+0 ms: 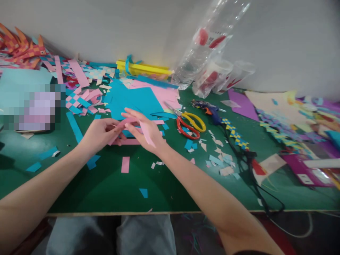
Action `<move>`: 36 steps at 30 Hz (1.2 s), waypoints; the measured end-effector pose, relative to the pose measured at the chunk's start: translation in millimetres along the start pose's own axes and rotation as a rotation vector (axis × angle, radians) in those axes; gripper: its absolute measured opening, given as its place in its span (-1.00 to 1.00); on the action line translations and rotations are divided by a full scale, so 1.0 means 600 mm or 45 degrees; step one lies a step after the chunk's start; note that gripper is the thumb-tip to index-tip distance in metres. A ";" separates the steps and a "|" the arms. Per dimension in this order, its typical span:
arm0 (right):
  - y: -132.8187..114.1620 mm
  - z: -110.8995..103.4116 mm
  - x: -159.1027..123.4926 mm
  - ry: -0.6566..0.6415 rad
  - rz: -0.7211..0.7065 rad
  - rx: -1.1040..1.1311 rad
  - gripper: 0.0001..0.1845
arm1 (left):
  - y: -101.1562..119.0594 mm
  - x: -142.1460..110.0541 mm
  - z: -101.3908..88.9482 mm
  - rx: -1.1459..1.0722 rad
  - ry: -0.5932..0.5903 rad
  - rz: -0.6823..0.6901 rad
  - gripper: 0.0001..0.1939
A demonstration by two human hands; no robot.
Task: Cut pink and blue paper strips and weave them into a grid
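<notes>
Both my hands meet over the middle of the green table (111, 187). My left hand (99, 134) is closed in a pinch on one end of a pink paper strip (146, 134). My right hand (145, 129) holds the same strip, which bends over its fingers and hangs down past the palm. Just behind my hands lie a blue paper sheet (132, 99) and a pink paper sheet (164, 95). Another pink strip (130, 141) lies flat on the table under my hands.
Red-and-yellow scissors (190, 122) lie right of my hands, beside a glue gun (212, 111) with a black cord. Paper scraps (220, 163) litter the table. Woven paper pieces (79, 99) sit at left, clear plastic bottles (209, 53) at the back, purple paper (241, 104) at right.
</notes>
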State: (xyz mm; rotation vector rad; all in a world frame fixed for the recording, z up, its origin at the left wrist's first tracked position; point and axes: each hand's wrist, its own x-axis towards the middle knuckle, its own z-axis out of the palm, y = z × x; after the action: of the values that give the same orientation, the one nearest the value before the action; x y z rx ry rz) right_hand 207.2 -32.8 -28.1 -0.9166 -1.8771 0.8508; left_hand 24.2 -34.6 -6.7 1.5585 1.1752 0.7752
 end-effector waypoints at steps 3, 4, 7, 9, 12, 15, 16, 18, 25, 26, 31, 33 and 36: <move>0.007 -0.003 -0.004 0.080 -0.002 -0.083 -0.53 | 0.008 -0.007 0.012 -0.095 -0.228 -0.002 -0.73; 0.009 -0.005 -0.005 0.104 -0.039 -0.130 -0.52 | 0.011 -0.010 0.015 -0.182 -0.270 -0.022 -0.73; 0.012 -0.010 -0.006 0.130 -0.158 -0.247 -0.47 | 0.014 -0.017 0.021 -0.503 -0.376 -0.128 -0.65; 0.013 -0.012 -0.007 0.122 -0.181 -0.306 -0.43 | 0.012 -0.017 0.022 -0.637 -0.413 -0.208 -0.54; 0.014 -0.014 -0.009 0.130 -0.171 -0.380 -0.42 | 0.007 -0.014 0.019 -0.661 -0.391 -0.288 -0.43; 0.013 -0.017 -0.011 0.146 -0.129 -0.449 -0.44 | 0.003 -0.011 0.016 -0.637 -0.309 -0.303 -0.45; 0.013 -0.018 -0.012 0.153 -0.104 -0.475 -0.45 | 0.002 -0.010 0.015 -0.627 -0.282 -0.289 -0.49; 0.010 -0.021 -0.012 0.156 -0.051 -0.513 -0.45 | 0.000 -0.009 0.012 -0.544 -0.241 -0.223 -0.59; -0.003 -0.032 -0.013 0.023 -0.083 -0.284 -0.36 | -0.008 -0.006 -0.001 0.058 0.027 0.077 -0.74; -0.004 -0.032 -0.015 0.019 -0.085 -0.228 -0.34 | -0.009 -0.006 -0.002 0.185 0.088 0.146 -0.74; -0.002 -0.029 -0.028 0.147 0.102 -0.060 -0.41 | -0.012 -0.011 0.003 0.697 0.205 0.464 -0.79; 0.000 -0.029 -0.034 0.198 0.122 -0.092 -0.62 | -0.012 -0.012 0.005 0.719 0.176 0.507 -0.77; 0.003 -0.035 -0.039 0.256 0.105 -0.168 -0.80 | -0.011 -0.012 0.005 0.616 0.153 0.401 -0.77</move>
State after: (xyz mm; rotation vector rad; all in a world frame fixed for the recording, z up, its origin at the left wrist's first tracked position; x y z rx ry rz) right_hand 235.0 -47.5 -30.7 -1.1248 -1.7460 0.6622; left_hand 22.5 -41.9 -13.1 2.1599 1.2848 0.8358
